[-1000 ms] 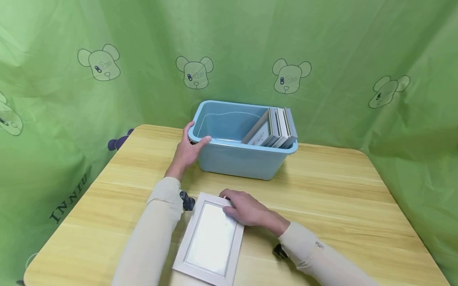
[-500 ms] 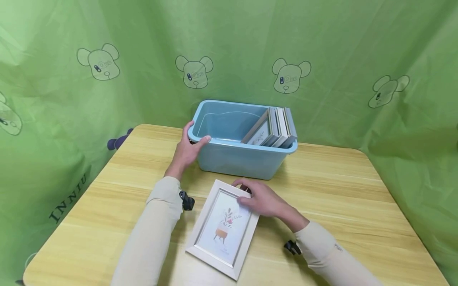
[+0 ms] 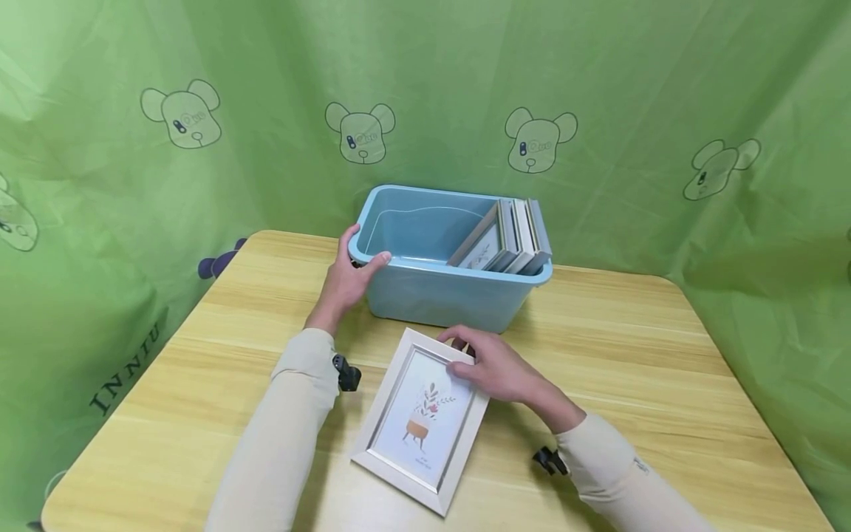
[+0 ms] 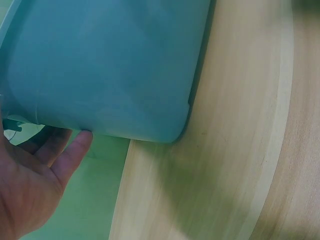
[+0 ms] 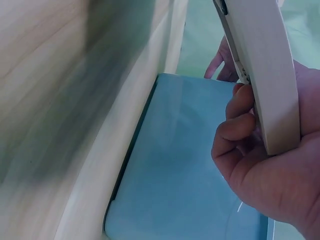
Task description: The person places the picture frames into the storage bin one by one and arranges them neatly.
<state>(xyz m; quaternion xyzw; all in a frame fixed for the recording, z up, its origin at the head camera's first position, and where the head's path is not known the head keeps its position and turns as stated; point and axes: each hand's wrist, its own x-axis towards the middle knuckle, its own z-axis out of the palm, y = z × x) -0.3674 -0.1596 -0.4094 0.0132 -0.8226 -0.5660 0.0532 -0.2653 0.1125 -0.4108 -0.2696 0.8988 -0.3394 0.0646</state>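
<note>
My left hand [image 3: 346,284] grips the left end of a blue plastic bin [image 3: 445,295], thumb over the front rim. In the left wrist view its fingers touch the outside of the bin. A whitish picture frame [image 3: 395,384] with a plant-in-a-pot print is pinched by my right hand [image 3: 492,366] at its upper right corner, thumb on the face and fingers curled behind. The frame is tilted toward me in front of the bin. From the right wrist view the frame [image 5: 267,75] shows edge-on between thumb and curled fingers. Several picture frames [image 3: 512,236] lean together at the bin's right end.
The bin stands near the back edge of a light wooden table [image 3: 631,355]. Behind and beside the table hangs a green curtain [image 3: 452,66] with bear-head drawings. A purple object [image 3: 219,264] shows past the table's left edge.
My right hand has moved the picture frame rightward and away from me, toward the bin. Glare has left its face, so the print shows. The left hand and bin have stayed put.
</note>
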